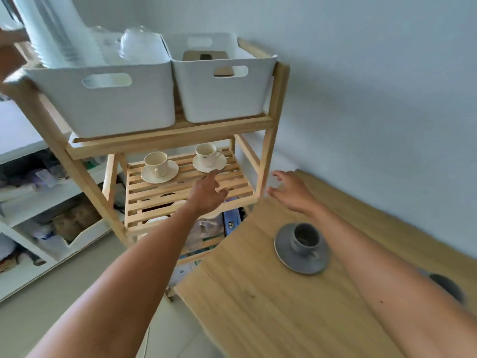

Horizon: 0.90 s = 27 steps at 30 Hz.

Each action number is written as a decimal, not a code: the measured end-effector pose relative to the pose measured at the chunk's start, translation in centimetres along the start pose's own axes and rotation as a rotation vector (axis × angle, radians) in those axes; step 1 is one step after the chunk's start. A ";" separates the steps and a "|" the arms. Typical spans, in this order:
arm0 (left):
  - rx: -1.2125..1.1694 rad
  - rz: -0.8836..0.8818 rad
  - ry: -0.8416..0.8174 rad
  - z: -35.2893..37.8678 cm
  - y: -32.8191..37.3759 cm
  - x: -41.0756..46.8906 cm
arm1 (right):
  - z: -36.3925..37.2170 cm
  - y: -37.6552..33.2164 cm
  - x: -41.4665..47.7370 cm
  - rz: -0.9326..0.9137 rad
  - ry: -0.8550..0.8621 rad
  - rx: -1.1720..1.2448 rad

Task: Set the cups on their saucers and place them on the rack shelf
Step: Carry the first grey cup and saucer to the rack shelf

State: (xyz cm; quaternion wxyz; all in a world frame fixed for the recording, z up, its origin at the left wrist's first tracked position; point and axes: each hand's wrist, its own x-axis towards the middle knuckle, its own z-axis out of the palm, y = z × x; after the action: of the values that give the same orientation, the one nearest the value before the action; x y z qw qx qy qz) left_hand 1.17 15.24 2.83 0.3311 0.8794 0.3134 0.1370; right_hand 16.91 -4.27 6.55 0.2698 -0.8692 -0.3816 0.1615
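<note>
A grey cup (pixel 305 240) sits on its grey saucer (pixel 301 250) near the far left corner of the wooden tabletop (pixel 258 301). Beyond it, the right hand (pixel 293 190) hovers over that corner, its grip open and empty. The left hand (pixel 206 193) reaches over the front edge of the slatted rack shelf (pixel 185 189), fingers spread, holding nothing. Further back on the shelf stand two cream cups on saucers, one left (pixel 156 164) and one right (pixel 206 155).
</note>
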 end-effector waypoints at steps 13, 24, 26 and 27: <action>-0.008 0.139 -0.277 10.4 7.8 -2.5 | -3.4 12.9 -11.0 0.354 0.121 0.021; 0.070 0.090 -0.492 15.8 4.4 -4.7 | 3.0 17.1 -12.6 0.471 0.051 0.086; 0.054 0.100 -0.501 16.2 4.5 -4.8 | 3.4 17.0 -12.3 0.460 0.060 0.106; 0.039 0.102 -0.496 16.4 4.6 -4.8 | 3.6 16.9 -12.1 0.453 0.065 0.120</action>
State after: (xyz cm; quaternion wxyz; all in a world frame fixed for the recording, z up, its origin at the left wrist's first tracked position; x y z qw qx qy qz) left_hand 6.99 1.37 -6.45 0.3734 0.9071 0.1803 -0.0725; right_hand 16.98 -21.64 -5.42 0.2901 -0.9198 -0.1574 0.2123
